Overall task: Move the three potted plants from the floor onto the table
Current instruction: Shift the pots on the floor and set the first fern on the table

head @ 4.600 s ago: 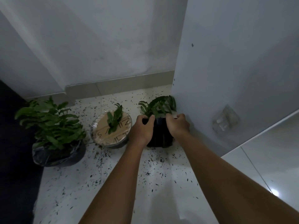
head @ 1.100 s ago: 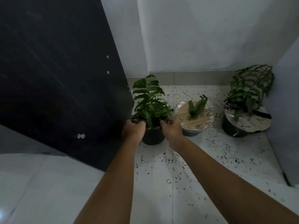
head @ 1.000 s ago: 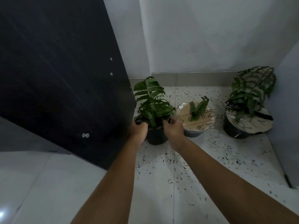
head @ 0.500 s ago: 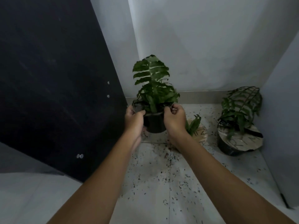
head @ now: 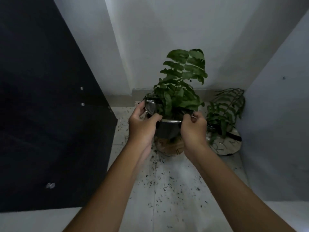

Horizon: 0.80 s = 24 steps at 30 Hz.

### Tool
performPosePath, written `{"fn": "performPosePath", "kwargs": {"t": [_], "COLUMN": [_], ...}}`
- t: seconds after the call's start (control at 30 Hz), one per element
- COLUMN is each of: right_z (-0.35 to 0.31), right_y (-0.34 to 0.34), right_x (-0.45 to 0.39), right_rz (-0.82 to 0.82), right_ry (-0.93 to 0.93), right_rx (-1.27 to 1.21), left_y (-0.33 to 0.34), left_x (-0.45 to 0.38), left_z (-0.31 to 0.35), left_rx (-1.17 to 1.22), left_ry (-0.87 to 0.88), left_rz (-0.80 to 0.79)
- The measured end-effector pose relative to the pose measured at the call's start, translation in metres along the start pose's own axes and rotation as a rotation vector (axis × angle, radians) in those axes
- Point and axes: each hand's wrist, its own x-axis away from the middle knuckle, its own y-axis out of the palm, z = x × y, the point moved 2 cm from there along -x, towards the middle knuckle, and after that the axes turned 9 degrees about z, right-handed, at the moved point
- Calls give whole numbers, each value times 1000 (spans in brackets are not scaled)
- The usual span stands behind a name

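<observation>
Lifted higher than half a second ago, the fern pot (head: 168, 129) now hangs clear of the floor (head: 167, 190), its dark body covering most of the cardboard-topped pot (head: 168, 146) that stood plainly visible to its right a second ago. Its fronds rise upright against the pale wall (head: 184, 30). The left hand (head: 142, 124) is curled around the pot's left rim, thumb over the edge and fingers on the crinkled plastic there; the right hand (head: 193, 129) pinches the rim on the opposite side, fingers closed on it. Just below the held pot, the cardboard-topped pot sits on the speckled floor. To the right of the held pot, a third potted plant (head: 224, 131) stands on the floor against the side wall. Left of the held pot stands a dark panel (head: 41, 106) dotted with pale screw heads.
</observation>
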Motion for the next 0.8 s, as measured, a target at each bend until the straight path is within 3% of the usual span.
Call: {"fn": "performPosePath", "kwargs": {"t": [0.2,0.7,0.8], "right_z": [-74,-365,-392], "right_y": [-38,-141,-148], "right_x": [25,140,156], "right_rz": [-1,-25,-40], "right_ry": [64,17,-3], "right_rx": [16,72,65], "left_y": [17,72,75], "left_x": [40,207,227], "left_z": [60,322,345], "left_rx": [42,10,-6], "left_ry": [-117,-175,-144], "left_rz": [-20,-118,-134]}}
